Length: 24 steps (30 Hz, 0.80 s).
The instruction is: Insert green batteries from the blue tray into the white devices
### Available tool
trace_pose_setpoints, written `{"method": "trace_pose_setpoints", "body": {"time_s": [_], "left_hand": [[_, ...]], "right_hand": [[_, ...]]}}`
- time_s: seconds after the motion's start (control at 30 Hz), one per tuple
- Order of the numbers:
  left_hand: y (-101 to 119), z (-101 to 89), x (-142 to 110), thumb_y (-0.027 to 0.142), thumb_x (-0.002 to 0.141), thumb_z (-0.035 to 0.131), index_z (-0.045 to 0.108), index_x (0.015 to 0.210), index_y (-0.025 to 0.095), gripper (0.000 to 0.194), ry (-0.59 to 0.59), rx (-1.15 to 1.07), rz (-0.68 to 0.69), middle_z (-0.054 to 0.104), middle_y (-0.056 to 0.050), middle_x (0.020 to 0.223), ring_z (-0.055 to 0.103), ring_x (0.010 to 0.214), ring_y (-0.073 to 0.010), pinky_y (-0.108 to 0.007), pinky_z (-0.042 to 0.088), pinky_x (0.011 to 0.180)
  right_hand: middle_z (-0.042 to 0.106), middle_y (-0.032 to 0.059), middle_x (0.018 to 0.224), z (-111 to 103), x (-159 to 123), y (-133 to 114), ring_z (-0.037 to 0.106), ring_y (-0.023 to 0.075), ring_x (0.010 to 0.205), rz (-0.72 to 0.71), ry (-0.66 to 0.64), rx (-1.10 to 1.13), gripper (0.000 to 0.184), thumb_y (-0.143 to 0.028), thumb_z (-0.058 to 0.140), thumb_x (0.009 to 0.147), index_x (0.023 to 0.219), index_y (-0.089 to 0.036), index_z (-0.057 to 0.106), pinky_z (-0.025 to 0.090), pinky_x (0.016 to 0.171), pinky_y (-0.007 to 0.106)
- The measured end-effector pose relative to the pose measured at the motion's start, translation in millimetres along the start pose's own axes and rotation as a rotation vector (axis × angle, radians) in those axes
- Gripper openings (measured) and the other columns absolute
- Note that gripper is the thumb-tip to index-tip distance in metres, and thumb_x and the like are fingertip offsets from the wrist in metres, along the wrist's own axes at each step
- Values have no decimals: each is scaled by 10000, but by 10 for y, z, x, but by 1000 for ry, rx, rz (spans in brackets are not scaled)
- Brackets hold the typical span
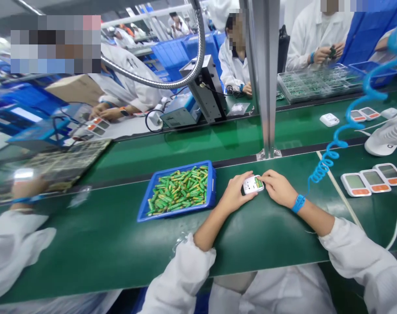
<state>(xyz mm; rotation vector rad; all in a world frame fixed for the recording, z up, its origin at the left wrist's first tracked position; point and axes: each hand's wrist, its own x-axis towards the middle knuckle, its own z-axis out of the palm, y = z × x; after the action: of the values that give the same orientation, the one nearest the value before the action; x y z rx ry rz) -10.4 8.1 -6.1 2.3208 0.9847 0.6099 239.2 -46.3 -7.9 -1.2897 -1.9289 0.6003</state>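
My left hand (236,192) is wrapped round a small white electronic device (250,185), its back turned up, just above the green bench. At the device's right end a green battery (259,181) shows in an open compartment. The fingers of my right hand (278,186) are curled, with the fingertips pressed at that battery; a blue band circles this wrist. Left of my hands, a blue tray (214,187) is full of loose green and gold batteries (180,189).
White and orange devices with screens (374,181) lie at the right, beside a white stand (383,137). A blue coiled cord (325,163) hangs near my right wrist. A metal post (265,87) rises beyond my hands. Co-workers (319,39) sit across the conveyor; another's hand (28,187) is at left.
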Motion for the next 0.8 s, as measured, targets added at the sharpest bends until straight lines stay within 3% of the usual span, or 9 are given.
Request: {"method": "trace_pose_setpoints", "body": {"time_s": [0.1, 0.2, 0.33, 0.43, 0.53, 0.6, 0.67, 0.8], "left_hand": [[9, -17, -6, 409, 983, 857, 528, 1648, 269, 754, 71, -15, 107, 638, -150, 1611, 601, 1480, -349, -541, 493, 1251], [54, -25, -18, 447, 1033, 807, 538, 1653, 297, 692, 122, -18, 218, 650, -142, 1581, 602, 1473, -335, -537, 501, 1260], [82, -9, -14, 461, 1074, 754, 503, 1683, 312, 675, 153, -2, 246, 660, -141, 1573, 631, 1450, -326, -533, 531, 1239], [66, 5, 18, 462, 1076, 752, 467, 1704, 323, 703, 151, 2, 244, 638, -136, 1616, 616, 1487, -328, -548, 516, 1265], [34, 20, 53, 454, 1075, 753, 414, 1740, 328, 757, 148, 1, 245, 588, -139, 1678, 593, 1530, -334, -561, 496, 1293], [3, 38, 67, 458, 1069, 756, 356, 1772, 315, 822, 150, 0, 240, 532, -156, 1729, 563, 1568, -350, -573, 494, 1297], [-37, 64, 75, 465, 1061, 759, 299, 1795, 302, 882, 166, -17, 237, 483, -175, 1765, 543, 1591, -363, -570, 537, 1258], [-110, 132, 90, 437, 1072, 730, 243, 1808, 306, 893, 210, -87, 224, 507, -187, 1747, 596, 1543, -352, -527, 622, 1143]], "right_hand": [[735, 134, 1316, 24, 40, -4, 751, 248, 1053, 141, 95, 189, 486, -331, 668, 1065, 1537, -215, 676, 673, 916, 415], [791, 79, 1260, 54, 67, -46, 787, 231, 976, 229, 17, 390, 688, -395, 825, 971, 1608, -263, 601, 684, 877, 383], [819, -4, 1013, 89, 104, -35, 786, 177, 735, 289, -126, 555, 534, -347, 773, 1012, 1525, -283, 637, 684, 825, 345], [821, 21, 1129, 103, 137, 41, 801, 171, 790, 285, -189, 657, 460, -361, 718, 1047, 1491, -273, 639, 692, 815, 326], [802, 51, 1261, 103, 143, 90, 810, 184, 882, 273, -216, 722, 551, -375, 672, 1064, 1594, -275, 556, 708, 842, 343], [806, 65, 1273, 60, 125, 91, 816, 193, 889, 275, -187, 643, 621, -355, 634, 1079, 1674, -268, 481, 705, 887, 366], [814, 77, 1306, -54, 79, 88, 827, 212, 946, 241, -97, 423, 639, -333, 599, 1098, 1714, -252, 450, 680, 977, 389], [725, 76, 1557, -532, -178, 154, 708, 246, 1390, 144, 161, -89, 547, -284, 549, 1107, 1652, -246, 577, 539, 1232, 396]]}}
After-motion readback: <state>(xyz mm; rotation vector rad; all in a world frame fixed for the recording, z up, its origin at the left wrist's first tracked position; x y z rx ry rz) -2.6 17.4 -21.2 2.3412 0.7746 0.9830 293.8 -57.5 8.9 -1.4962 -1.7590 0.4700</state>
